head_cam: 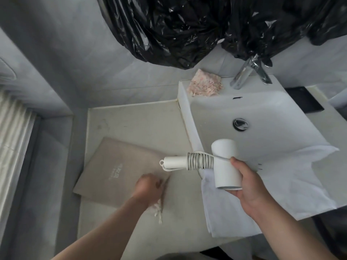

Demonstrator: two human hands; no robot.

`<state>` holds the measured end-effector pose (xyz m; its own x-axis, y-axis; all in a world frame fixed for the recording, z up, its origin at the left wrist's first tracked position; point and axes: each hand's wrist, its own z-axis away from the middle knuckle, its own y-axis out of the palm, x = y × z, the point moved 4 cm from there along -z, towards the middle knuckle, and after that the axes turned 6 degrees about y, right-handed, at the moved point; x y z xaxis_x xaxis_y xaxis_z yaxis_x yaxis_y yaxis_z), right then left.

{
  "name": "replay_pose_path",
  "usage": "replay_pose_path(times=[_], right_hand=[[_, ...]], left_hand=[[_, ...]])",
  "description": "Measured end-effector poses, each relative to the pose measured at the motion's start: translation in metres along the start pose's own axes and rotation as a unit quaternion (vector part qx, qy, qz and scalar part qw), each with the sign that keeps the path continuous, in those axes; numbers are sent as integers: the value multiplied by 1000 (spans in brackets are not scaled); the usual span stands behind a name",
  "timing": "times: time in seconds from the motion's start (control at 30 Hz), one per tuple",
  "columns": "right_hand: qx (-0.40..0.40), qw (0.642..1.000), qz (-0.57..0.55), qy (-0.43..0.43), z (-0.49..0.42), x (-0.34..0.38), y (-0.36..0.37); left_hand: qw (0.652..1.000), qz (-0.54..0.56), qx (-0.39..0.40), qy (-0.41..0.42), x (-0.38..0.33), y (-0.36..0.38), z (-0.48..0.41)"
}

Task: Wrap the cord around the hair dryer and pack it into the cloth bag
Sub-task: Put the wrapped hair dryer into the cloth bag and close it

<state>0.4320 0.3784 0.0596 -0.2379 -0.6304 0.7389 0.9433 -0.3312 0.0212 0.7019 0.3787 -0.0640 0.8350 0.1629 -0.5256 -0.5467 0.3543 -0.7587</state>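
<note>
- On the counter left of the sink: left hand, blurred, fingers curled at the cloth bag mouth; grip unclear.
- Right hand fingers clamped round the hair dryer barrel, thumb pinning the cord.
- Open the mouth wide; feed handle first, keeping the thumb on the coils.

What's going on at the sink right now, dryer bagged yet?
Not yet. The right hand holds the white hair dryer by its barrel above the sink's front edge, with the cord already coiled around the handle. The left hand is down at the opening edge of the beige cloth bag, which lies flat on the counter; that hand is blurred, so its grip is unclear. A white towel drapes over the sink's front.
</note>
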Motion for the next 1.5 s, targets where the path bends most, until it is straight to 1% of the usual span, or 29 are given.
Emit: replay_pose_path(times=[0.07, 0.13, 0.2, 0.27, 0.33, 0.4, 0.5, 0.6, 0.67, 0.73, 0.8, 0.87, 0.93, 1.07, 1.17, 1.23, 1.3, 1.33, 1.4, 1.5], right_hand=[[6, 1000, 10, 6, 4, -5, 5], [2, 1000, 21, 12, 7, -11, 10], [-9, 999, 30, 12, 9, -18, 18], [-17, 999, 30, 15, 10, -29, 30], [-30, 999, 29, 16, 10, -42, 45], [-38, 999, 9, 24, 6, -57, 61], [-38, 998, -24, 52, -3, -82, 88], [6, 992, -42, 116, -13, -107, 115], [48, 984, -65, 158, -18, -120, 130], [83, 976, -79, 184, -22, -131, 142], [108, 973, -79, 189, -23, -139, 149], [118, 971, -86, 187, -23, -145, 152], [126, 970, -77, 193, -21, -148, 150], [133, 966, 2, 224, -19, -156, 139], [156, 955, 5, 251, -22, -155, 120], [121, 961, 0, 248, -27, -150, 100], [67, 977, 18, 200, -38, -144, 81], [54, 984, 42, 163, -43, -139, 75], [72, 986, 105, 110, -51, -130, 76], [141, 972, 156, 102, -53, -125, 97]], left_hand=[[988, 130, -70, -48, 6, -16, 6], [959, 224, -138, -101, 11, -35, 15], [929, 293, -186, -129, 15, -51, 23], [901, 348, -215, -143, 13, -61, 31], [890, 373, -221, -138, 11, -65, 37], [900, 364, -211, -110, 7, -64, 41], [927, 323, -179, -61, 1, -59, 45], [943, 304, -130, -25, -1, -51, 49], [945, 308, -109, -27, 2, -45, 49], [937, 333, -98, -43, 9, -39, 49], [924, 365, -96, -56, 12, -39, 49], [921, 373, -94, -60, 14, -38, 48], [926, 360, -94, -61, 12, -37, 48], [947, 298, -104, -61, 8, -34, 46], [957, 267, -100, -56, 8, -29, 48], [962, 248, -97, -57, 8, -25, 50], [967, 230, -96, -60, 9, -23, 51], [969, 219, -98, -57, 9, -22, 51], [973, 197, -116, -38, 10, -21, 51], [974, 180, -137, 2, 5, -22, 53]])
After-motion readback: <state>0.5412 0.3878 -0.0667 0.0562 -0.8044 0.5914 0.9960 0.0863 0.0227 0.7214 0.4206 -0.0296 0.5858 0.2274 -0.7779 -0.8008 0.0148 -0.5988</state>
